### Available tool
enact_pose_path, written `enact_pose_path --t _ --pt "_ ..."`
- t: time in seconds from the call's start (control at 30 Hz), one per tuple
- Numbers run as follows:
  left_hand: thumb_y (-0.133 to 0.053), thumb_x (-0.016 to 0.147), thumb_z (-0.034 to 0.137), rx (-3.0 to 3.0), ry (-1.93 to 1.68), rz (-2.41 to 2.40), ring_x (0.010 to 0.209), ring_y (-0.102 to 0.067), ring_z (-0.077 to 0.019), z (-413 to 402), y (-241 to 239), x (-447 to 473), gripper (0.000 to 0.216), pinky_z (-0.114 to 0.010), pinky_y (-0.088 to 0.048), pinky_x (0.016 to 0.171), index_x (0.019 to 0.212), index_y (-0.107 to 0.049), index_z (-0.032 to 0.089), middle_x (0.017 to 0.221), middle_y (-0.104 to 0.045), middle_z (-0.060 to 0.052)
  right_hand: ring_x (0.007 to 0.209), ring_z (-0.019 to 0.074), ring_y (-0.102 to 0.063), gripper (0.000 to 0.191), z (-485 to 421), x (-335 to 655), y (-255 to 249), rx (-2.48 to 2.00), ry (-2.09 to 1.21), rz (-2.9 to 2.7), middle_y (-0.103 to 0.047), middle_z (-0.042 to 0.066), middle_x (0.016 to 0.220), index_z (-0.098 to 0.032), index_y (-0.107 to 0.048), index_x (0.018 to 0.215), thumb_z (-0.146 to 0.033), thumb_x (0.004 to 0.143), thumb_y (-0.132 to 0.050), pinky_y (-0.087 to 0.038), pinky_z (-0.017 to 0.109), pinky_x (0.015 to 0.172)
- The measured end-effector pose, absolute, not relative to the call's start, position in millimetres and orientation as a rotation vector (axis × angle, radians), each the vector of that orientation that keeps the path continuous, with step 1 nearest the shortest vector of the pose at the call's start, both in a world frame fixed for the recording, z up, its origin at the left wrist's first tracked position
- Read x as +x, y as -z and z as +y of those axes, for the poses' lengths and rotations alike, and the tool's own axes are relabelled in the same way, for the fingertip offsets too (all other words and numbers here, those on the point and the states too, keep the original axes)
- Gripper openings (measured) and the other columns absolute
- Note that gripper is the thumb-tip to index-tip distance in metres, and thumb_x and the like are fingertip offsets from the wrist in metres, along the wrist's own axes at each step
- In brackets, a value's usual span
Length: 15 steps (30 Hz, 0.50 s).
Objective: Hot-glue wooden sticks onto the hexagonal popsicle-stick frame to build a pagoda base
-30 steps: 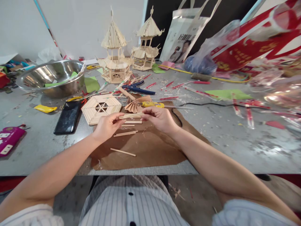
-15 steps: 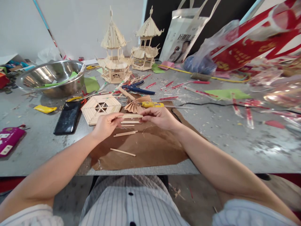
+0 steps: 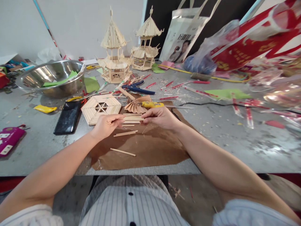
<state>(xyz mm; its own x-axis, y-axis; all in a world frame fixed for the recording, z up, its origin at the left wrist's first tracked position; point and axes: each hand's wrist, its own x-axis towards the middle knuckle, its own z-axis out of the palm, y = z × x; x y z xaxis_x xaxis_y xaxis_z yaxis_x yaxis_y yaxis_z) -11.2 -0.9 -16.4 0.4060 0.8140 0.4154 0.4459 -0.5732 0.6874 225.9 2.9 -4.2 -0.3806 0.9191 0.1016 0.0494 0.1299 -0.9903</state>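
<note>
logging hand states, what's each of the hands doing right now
Left hand: closed, pinching left ends of thin straight pale wooden sticks.
Right hand: closed, pinching those sticks at their right ends.

Lighting: moderately bright overall. Glare: whitish sheen on the tabletop [image 3: 235, 135], strongest at right; bright streaks in the steel bowl [image 3: 66, 91]. Shadows: soft, darkening the brown sheet [image 3: 145, 153] near the hands [image 3: 104, 126]; floor [image 3: 72, 197] dimmer below. Focus: centre fairly clear, single sticks [image 3: 133, 119] distinguishable; right side smeared, red bag [image 3: 258, 44] stretched and soft. Distortion: wide-angle, flattened in height. Pixelation: one patch, on the tote bag [image 3: 183, 23].
</note>
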Motion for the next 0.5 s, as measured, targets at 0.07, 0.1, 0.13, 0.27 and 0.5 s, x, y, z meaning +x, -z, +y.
enact_pose_path --t 0.07,0.1,0.13,0.27,0.5 --pt "-0.054 0.080 0.032 2.197 -1.025 1.062 0.057 -0.065 -0.0119 -0.8 16.2 -11.3 0.028 -0.019 -0.052 0.061 0.095 -0.067 0.011 0.062 -0.069 -0.002 0.054 0.0120 -0.062 0.020 2.8 226.1 4.1 -0.963 -1.370 -1.597 -0.068 -0.001 0.059 -0.020 -0.070 0.066 -0.029 0.050 -0.079 -0.050 0.026 0.059" --pt "-0.055 0.080 0.032 2.200 -1.021 1.058 0.057 -0.065 -0.0119 -0.8 15.9 -11.3 0.028 -0.019 -0.052 0.062 0.095 -0.067 0.011 0.062 -0.069 -0.002 0.054 0.0119 -0.062 0.020 2.7 226.2 4.0 -0.961 -1.377 -1.596 -0.068 -0.001 0.059 -0.020 -0.070 0.066 -0.029 0.049 -0.079 -0.050 0.025 0.059" --pt "-0.055 0.080 0.032 2.204 -1.020 1.054 0.057 -0.065 -0.0118 -1.0 15.5 -11.3 0.028 -0.019 -0.052 0.062 0.095 -0.067 0.011 0.061 -0.069 -0.002 0.054 0.0118 -0.062 0.021 2.6 226.3 3.7 -0.959 -1.382 -1.597 -0.068 0.000 0.059 -0.020 -0.070 0.066 -0.029 0.049 -0.079 -0.050 0.025 0.058" --pt "-0.056 0.080 0.030 2.205 -1.020 1.047 0.058 -0.066 -0.0117 -1.7 13.9 -11.4 0.027 -0.018 -0.052 0.063 0.095 -0.067 0.011 0.062 -0.069 -0.002 0.053 0.0114 -0.061 0.020 1.8 226.5 2.3 -0.966 -1.379 -1.606 -0.068 0.000 0.058 -0.019 -0.071 0.065 -0.027 0.048 -0.079 -0.049 0.024 0.057" --pt "-0.055 0.079 0.032 2.181 -1.000 1.067 0.057 -0.065 -0.0123 -3.5 12.6 -10.6 0.026 -0.020 -0.053 0.061 0.093 -0.067 0.014 0.064 -0.070 -0.001 0.054 0.0125 -0.062 0.022 3.3 227.1 4.7 -0.970 -1.376 -1.607 -0.068 0.001 0.059 -0.019 -0.070 0.065 -0.031 0.049 -0.079 -0.051 0.026 0.058"
